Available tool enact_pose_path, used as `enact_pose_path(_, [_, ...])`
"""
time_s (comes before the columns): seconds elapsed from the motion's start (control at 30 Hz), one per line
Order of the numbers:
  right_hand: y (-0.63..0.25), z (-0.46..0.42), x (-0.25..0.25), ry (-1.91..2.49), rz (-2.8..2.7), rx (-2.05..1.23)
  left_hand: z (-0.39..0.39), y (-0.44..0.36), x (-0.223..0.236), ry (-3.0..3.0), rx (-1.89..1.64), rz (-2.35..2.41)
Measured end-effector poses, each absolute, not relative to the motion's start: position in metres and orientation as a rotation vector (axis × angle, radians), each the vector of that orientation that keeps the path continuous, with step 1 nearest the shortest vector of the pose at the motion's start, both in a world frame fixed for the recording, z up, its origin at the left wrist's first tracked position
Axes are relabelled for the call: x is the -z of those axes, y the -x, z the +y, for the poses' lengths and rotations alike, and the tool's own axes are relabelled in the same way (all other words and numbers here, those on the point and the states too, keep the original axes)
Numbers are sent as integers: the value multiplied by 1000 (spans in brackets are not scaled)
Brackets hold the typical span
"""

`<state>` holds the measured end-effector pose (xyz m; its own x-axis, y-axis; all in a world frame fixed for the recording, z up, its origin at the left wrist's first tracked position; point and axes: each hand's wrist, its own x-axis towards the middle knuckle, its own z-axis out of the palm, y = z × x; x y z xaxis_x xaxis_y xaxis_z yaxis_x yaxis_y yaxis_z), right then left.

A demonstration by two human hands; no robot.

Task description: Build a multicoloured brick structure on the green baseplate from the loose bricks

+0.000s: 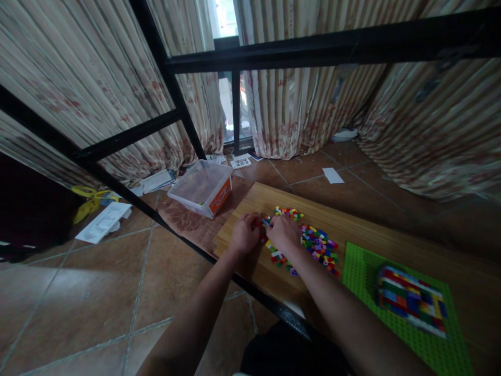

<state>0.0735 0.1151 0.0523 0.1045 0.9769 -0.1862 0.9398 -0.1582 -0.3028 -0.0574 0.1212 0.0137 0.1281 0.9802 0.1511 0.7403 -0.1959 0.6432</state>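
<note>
Both my hands rest on a wooden board point(352, 222) beside a scatter of small coloured bricks point(318, 244). My left hand point(245, 233) is curled into a loose fist at the board's left end, its fingertips meeting those of my right hand point(282, 231). The right hand is also curled, knuckles up, lying over the left part of the brick pile. A small blue and white piece shows between the two hands; what either hand holds is hidden. A green baseplate point(360, 269) lies to the right, carrying a block of built-up multicoloured bricks point(410, 300).
A clear plastic box point(201, 188) with an orange label sits on a brown mat left of the board. Black metal bars point(172, 91) cross in front of curtains. White papers and packaging point(104, 222) and a yellow object point(92, 201) lie on the tiled floor.
</note>
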Motion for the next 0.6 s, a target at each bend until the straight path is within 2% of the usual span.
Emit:
enact_pose_path(0.33, [-64,131,-60,2322,-1923,-611,120,51,-17,-1858,-839,1707])
enact_pose_path(0.6, [-93,110,-60,2093,-1869,-497,116,46,-16,-1865,-846,1657])
